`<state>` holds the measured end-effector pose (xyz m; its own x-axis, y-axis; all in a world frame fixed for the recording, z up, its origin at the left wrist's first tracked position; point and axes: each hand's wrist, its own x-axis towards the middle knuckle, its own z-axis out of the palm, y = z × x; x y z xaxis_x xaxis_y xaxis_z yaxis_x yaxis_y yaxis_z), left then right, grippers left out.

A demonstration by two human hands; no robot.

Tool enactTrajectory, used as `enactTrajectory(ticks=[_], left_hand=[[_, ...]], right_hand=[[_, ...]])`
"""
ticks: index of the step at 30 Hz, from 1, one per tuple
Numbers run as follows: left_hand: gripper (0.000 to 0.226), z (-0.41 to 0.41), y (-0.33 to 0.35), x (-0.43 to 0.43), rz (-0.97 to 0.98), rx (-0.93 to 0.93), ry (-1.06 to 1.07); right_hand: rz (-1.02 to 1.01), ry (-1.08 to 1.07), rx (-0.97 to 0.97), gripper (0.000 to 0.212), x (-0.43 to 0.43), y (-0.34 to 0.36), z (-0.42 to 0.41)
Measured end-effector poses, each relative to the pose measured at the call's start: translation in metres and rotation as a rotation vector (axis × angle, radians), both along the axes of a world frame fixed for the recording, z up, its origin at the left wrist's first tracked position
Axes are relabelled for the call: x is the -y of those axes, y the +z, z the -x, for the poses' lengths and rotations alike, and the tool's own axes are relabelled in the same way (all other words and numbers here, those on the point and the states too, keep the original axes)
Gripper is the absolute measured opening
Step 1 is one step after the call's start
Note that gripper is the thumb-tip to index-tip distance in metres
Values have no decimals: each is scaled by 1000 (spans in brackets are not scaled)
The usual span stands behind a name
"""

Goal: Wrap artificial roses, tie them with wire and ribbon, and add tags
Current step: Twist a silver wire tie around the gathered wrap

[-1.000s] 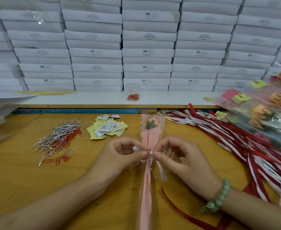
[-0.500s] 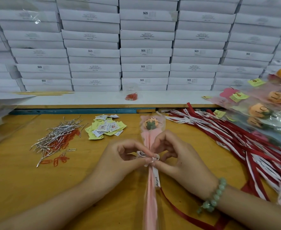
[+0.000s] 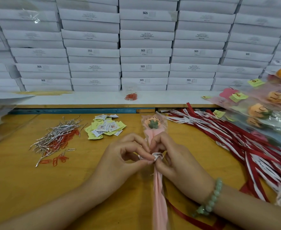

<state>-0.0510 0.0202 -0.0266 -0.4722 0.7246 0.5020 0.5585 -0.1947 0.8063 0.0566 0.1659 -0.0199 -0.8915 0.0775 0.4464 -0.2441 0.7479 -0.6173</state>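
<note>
Head view: 1 wrapped rose [image 3: 152,124] lies lengthwise on the bench [image 3: 20,180], bloom away from the person, pink wrap running down between the wrists. The left hand [image 3: 119,156] pinches the ribbon [image 3: 158,154] at the wrap's neck between thumb and forefinger. The right hand [image 3: 174,161] pinches it from the other side, and a small loop stands between the 2 hands. Both hands are grasping ribbon, neither is loose. This looks like the bow being formed, not yet pulled tight.

Risks:
- The grip is fingertips only on a slick-looking ribbon. If 1 pinch slips, the loop collapses and the tie must be redone.
- An uneven pull would give a lopsided bow, or the knot would slide down the tapering wrap.
- Nothing pins the rose down, so a hard tug could lift or roll it, or crush the film.
- The red tail [image 3: 186,216] runs under the right wrist and could snag on the bracelet [image 3: 214,196].
- Fingers hide the neck, so I cannot tell whether a wire is on. If it is missing, the ribbon alone may not hold.

The tags [image 3: 105,127] sit near on the left, with none seen on this rose.
</note>
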Motion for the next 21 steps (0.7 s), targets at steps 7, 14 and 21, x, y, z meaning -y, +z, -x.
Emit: enactTrajectory(ticks=[7,14,21], left_hand=[[13,-1,2,1,19,-69,44],[27,-2,4,2,30,-111,112],[22,-1,5,2,46,-145,161]], right_hand=[[17,-49,-18,17,-1,0,0],[152,-59,-26,17,-7,0,1],[488,62,49,3,-12,2,0]])
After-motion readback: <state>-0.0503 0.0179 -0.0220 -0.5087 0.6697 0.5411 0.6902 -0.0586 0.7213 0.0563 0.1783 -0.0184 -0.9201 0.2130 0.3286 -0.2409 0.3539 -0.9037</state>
